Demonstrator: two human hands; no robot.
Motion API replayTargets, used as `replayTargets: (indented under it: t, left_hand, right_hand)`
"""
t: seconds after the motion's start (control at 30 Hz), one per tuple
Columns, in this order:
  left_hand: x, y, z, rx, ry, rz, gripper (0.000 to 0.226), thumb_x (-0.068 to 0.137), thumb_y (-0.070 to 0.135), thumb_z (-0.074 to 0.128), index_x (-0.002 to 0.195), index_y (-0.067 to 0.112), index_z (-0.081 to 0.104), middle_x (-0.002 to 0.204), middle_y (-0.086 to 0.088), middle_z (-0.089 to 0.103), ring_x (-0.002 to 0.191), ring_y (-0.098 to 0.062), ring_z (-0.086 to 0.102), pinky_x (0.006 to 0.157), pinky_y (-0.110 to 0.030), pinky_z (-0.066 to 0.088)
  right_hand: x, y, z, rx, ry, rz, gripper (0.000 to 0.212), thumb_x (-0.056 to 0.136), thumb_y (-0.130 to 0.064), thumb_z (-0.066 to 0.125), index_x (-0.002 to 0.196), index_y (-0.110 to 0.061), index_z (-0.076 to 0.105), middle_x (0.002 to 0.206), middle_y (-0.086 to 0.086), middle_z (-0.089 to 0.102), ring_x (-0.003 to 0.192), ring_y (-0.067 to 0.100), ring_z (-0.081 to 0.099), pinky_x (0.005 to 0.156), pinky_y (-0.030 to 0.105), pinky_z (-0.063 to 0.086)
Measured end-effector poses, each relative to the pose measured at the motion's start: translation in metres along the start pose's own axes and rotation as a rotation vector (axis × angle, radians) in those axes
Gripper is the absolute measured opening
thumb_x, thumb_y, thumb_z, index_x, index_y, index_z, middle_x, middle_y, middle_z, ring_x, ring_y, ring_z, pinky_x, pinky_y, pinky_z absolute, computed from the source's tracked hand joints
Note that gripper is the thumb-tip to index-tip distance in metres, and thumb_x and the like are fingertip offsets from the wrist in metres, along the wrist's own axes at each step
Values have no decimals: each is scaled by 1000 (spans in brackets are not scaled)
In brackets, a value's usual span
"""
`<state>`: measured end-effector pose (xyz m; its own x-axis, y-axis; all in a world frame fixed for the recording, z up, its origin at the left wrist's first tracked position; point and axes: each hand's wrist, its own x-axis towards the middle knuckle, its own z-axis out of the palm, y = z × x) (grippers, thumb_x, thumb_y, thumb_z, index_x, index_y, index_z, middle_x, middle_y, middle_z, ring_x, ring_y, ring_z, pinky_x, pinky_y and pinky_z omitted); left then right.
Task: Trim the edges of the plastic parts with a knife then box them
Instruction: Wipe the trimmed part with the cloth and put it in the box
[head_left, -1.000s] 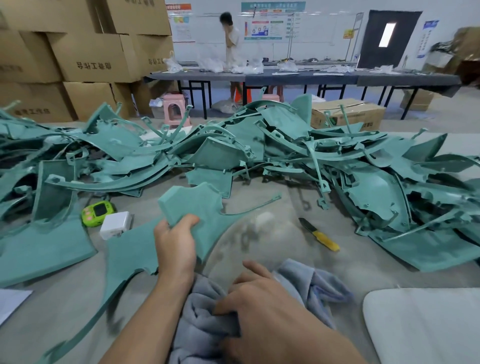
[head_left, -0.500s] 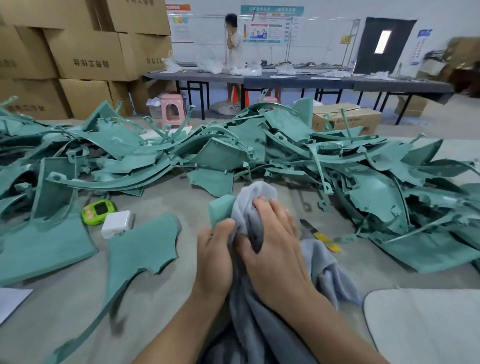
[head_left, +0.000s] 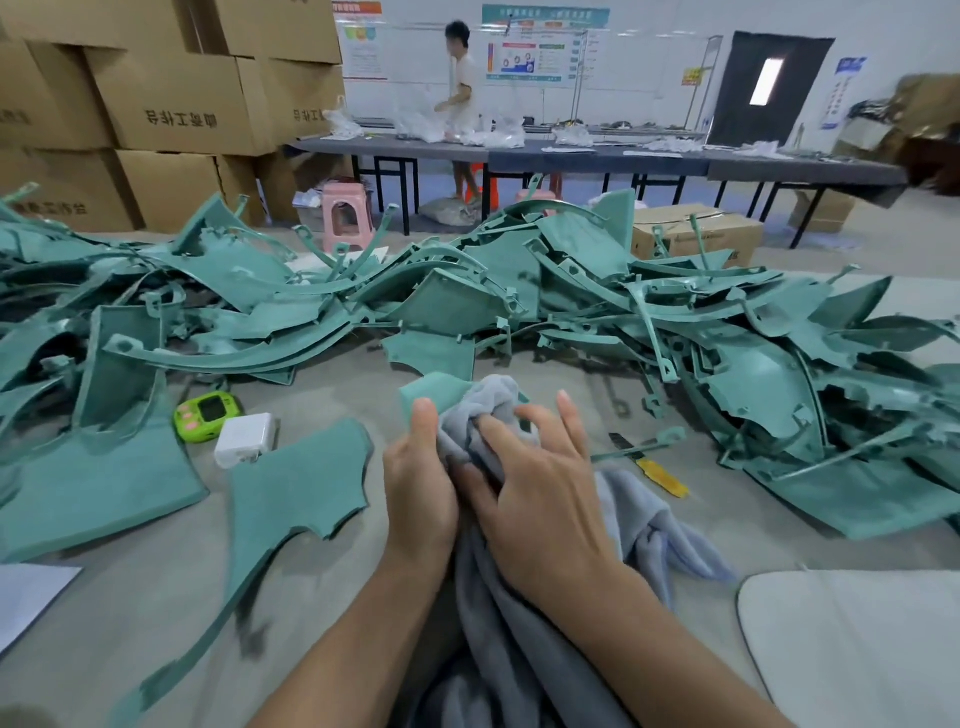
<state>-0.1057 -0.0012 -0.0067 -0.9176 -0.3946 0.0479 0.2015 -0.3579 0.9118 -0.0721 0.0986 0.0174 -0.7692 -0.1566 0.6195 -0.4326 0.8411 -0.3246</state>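
Observation:
My left hand (head_left: 418, 488) holds a teal plastic part (head_left: 296, 493) upright at table centre; its flat panel and long thin tail spread down to the left. My right hand (head_left: 535, 478) presses a grey cloth (head_left: 649, 525) against the part's top edge, fingers spread over the bunched fabric. A yellow-handled knife (head_left: 657, 473) lies on the table just right of my hands, untouched. A big heap of teal plastic parts (head_left: 545, 291) runs across the back of the table.
A green gadget (head_left: 207, 415) and a white charger (head_left: 244, 439) lie left of my hands. Stacked cardboard boxes (head_left: 171, 104) stand at the back left, one box (head_left: 696, 234) behind the heap. A white pad (head_left: 852, 644) sits front right. A person (head_left: 460, 78) works at far tables.
My right hand lifted the cloth from the table onto the part's upper edge. My left hand shifted right and turned the part upright. The far person turned toward the table.

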Motion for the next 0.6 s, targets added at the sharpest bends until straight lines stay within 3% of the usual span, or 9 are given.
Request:
replayTargets:
  t: [0.07, 0.13, 0.2, 0.27, 0.37, 0.47, 0.6]
  left_hand:
    - [0, 3, -1, 50, 47, 78, 49, 89, 50, 52, 49, 24, 44, 53, 3, 44, 51, -12, 42, 48, -22, 40]
    - [1, 4, -6, 65, 86, 111, 44, 83, 54, 54, 56, 22, 42, 58, 0, 39, 56, -15, 38, 52, -29, 38]
    - [4, 6, -7, 117, 142, 110, 44, 80, 58, 52, 54, 25, 38, 56, 5, 36, 56, -15, 34, 53, -33, 35]
    - [4, 8, -7, 170, 174, 124, 48, 82, 58, 50, 50, 26, 32, 53, 10, 30, 52, -13, 28, 50, -32, 31]
    - [4, 9, -11, 239, 257, 188, 54, 94, 48, 49, 49, 26, 30, 47, 13, 28, 44, -7, 26, 40, -21, 27]
    - [10, 8, -15, 215, 319, 179, 53, 101, 43, 49, 56, 27, 25, 45, 14, 25, 43, -8, 23, 39, -22, 23]
    - [16, 7, -16, 278, 321, 148, 54, 101, 45, 51, 58, 25, 24, 47, 14, 25, 46, -10, 23, 41, -24, 23]
  right_hand:
    - [7, -3, 8, -58, -25, 62, 27, 95, -39, 51, 97, -17, 67, 88, 1, 69, 110, 26, 59, 126, 39, 12]
    - [14, -4, 17, -98, 12, 82, 19, 92, -31, 61, 82, -15, 62, 73, 2, 64, 91, 29, 60, 122, 42, 23]
    - [27, -4, 20, -114, 130, 95, 24, 80, -16, 76, 66, -12, 58, 58, 6, 54, 72, 31, 56, 107, 42, 36]
    - [37, -4, 21, -151, 199, 26, 30, 68, -4, 80, 55, -12, 55, 51, 7, 48, 65, 29, 50, 91, 38, 38]
    - [30, 2, 30, -135, 182, -181, 26, 65, 4, 77, 54, -11, 59, 54, 4, 50, 76, 21, 42, 78, 32, 36]
    - [14, 15, 31, -152, 102, -239, 28, 65, 3, 79, 55, -15, 60, 54, -1, 48, 75, 16, 30, 74, 26, 29]
    - [16, 23, 25, -270, 83, -207, 25, 52, 4, 72, 54, -15, 55, 49, 2, 43, 59, 23, 42, 71, 30, 26]
